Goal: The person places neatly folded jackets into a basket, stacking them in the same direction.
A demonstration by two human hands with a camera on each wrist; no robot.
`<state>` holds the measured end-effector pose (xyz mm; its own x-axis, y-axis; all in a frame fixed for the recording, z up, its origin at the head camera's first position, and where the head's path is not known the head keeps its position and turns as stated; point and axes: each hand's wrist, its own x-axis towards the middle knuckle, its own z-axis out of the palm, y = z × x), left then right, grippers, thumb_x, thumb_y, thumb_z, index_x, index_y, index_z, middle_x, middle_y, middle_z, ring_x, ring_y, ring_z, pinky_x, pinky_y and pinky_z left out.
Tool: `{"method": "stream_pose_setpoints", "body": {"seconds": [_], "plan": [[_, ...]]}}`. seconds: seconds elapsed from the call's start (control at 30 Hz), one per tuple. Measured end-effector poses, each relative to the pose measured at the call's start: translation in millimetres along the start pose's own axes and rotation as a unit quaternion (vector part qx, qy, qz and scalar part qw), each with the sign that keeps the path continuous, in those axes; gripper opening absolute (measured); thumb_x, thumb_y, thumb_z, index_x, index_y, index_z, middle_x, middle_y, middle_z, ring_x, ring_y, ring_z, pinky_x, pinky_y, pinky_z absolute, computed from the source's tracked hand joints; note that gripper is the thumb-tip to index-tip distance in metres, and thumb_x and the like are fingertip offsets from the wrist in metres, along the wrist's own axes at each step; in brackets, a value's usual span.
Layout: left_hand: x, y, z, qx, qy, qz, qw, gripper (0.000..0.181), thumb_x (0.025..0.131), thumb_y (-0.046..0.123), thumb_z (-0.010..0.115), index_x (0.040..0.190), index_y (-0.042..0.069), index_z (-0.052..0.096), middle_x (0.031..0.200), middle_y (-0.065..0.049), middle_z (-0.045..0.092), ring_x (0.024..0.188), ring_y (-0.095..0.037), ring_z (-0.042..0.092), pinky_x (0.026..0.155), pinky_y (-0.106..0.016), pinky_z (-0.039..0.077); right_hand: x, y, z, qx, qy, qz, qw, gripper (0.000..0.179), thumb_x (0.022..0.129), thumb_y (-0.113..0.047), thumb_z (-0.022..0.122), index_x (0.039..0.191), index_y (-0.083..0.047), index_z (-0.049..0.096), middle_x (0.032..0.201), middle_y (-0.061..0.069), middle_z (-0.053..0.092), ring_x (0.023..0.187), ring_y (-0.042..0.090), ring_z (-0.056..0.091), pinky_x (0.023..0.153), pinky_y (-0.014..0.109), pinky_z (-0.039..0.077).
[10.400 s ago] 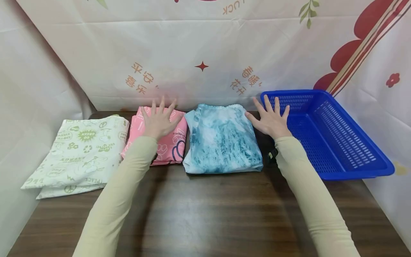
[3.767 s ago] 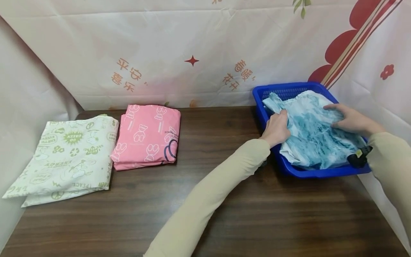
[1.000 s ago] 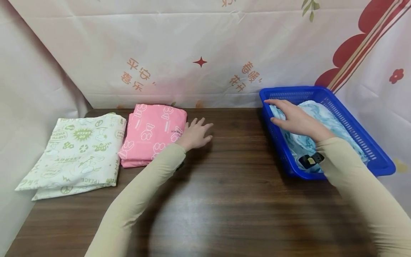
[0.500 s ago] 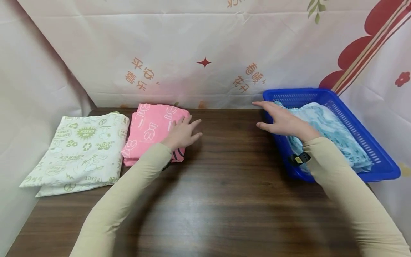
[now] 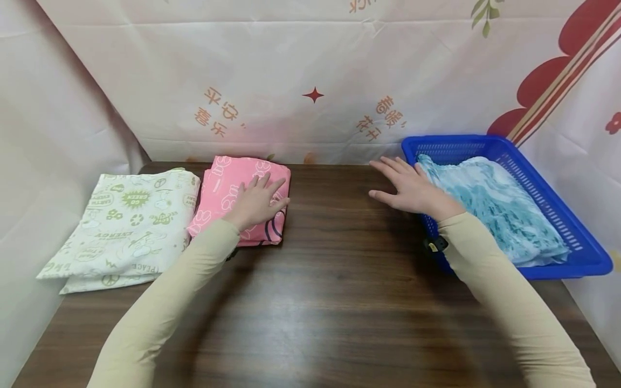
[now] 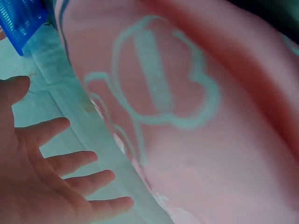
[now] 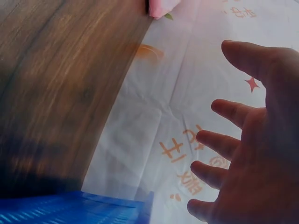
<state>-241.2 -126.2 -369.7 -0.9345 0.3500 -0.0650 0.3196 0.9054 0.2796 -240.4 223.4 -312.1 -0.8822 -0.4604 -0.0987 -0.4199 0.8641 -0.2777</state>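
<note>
My left hand [image 5: 254, 206], fingers spread, hovers over the folded pink cloth [image 5: 220, 186], which has white outlined figures and a dark blue curve at one corner. In the left wrist view the pink cloth [image 6: 187, 154] fills most of the picture, with the spread left hand [image 6: 42, 177] apart from it. My right hand [image 5: 409, 188] hangs with fingers extended by the left rim of the blue plastic basket [image 5: 589, 264] and holds nothing. Inside that basket lies a folded blue-and-white tie-dye-like cloth [image 5: 504, 207].
A folded pale cloth with green print [image 5: 131, 221] lies left of the pink one, close against it. Both rest on the dark wooden table [image 5: 310, 302]. A white printed curtain [image 5: 271, 70] stands behind the table's far edge and along both sides.
Since ten seconds ago, the blue-and-white cloth has gone from the table into the basket. Over the last second, my left hand moved left over the pink cloth; my right hand moved left off the basket.
</note>
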Motion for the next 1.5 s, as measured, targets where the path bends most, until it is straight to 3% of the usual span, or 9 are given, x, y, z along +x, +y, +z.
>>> {"method": "stream_pose_setpoints", "body": {"seconds": [0.33,0.63,0.83,1.1,1.3,1.5], "plan": [[-9.3,-21.6,6.3,-0.029,0.005,-0.018,0.9994,0.067,0.099,0.049,0.043,0.155,0.019,0.023,0.158,-0.022,0.009,0.141,-0.047,0.008,0.105,-0.069,0.004,3.2,-13.3,20.6,-0.042,0.013,0.001,0.999,0.071,0.097,-0.051,0.05,0.154,-0.017,0.026,0.158,0.017,0.016,0.143,0.042,0.005,0.107,0.065,-0.002],[-19.0,-50.0,2.3,-0.062,0.012,-0.07,0.9955,0.074,0.098,0.052,0.042,0.157,0.018,0.012,0.157,-0.025,-0.004,0.14,-0.05,-0.002,0.103,-0.071,-0.001,6.0,-24.6,38.0,-0.037,0.021,-0.01,0.9991,0.065,0.098,-0.042,0.053,0.153,-0.016,0.03,0.157,0.016,0.02,0.143,0.041,0.009,0.108,0.064,0.001],[-25.9,-69.1,2.2,-0.078,0.034,-0.101,0.9912,0.074,0.099,0.051,0.04,0.156,0.015,0.009,0.156,-0.028,-0.01,0.14,-0.049,-0.005,0.102,-0.073,-0.002,5.9,-27.8,47.3,-0.033,0.013,-0.006,0.9994,0.062,0.099,-0.039,0.053,0.152,-0.016,0.031,0.157,0.017,0.021,0.142,0.042,0.011,0.107,0.066,0.002],[-31.2,-87.6,8.0,-0.158,0.061,-0.143,0.975,0.075,0.1,0.04,0.042,0.155,0.007,0.003,0.15,-0.032,-0.023,0.139,-0.049,-0.015,0.107,-0.065,-0.003,6.0,-27.5,54.1,-0.026,0.007,-0.003,0.9996,0.061,0.1,-0.036,0.053,0.153,-0.016,0.03,0.156,0.02,0.019,0.141,0.045,0.012,0.105,0.068,0.003],[-32.4,-97.6,14.3,-0.204,0.072,-0.16,0.9631,0.076,0.1,0.035,0.041,0.153,0.0,0.0,0.148,-0.038,-0.017,0.137,-0.053,-0.008,0.108,-0.064,0.004,5.0,-29.2,57.8,-0.014,0.01,0.0,0.9999,0.062,0.099,-0.036,0.054,0.153,-0.018,0.03,0.156,0.023,0.016,0.14,0.045,0.012,0.105,0.068,0.003],[-33.1,-100.8,14.1,-0.214,0.074,-0.182,0.9569,0.077,0.099,0.038,0.042,0.153,-0.001,0.002,0.147,-0.042,-0.011,0.136,-0.056,-0.002,0.108,-0.064,0.008,5.5,-31.5,63.1,0.011,0.015,0.003,0.9998,0.062,0.099,-0.035,0.055,0.153,-0.019,0.03,0.156,0.023,0.015,0.14,0.045,0.015,0.105,0.069,0.005]]}}
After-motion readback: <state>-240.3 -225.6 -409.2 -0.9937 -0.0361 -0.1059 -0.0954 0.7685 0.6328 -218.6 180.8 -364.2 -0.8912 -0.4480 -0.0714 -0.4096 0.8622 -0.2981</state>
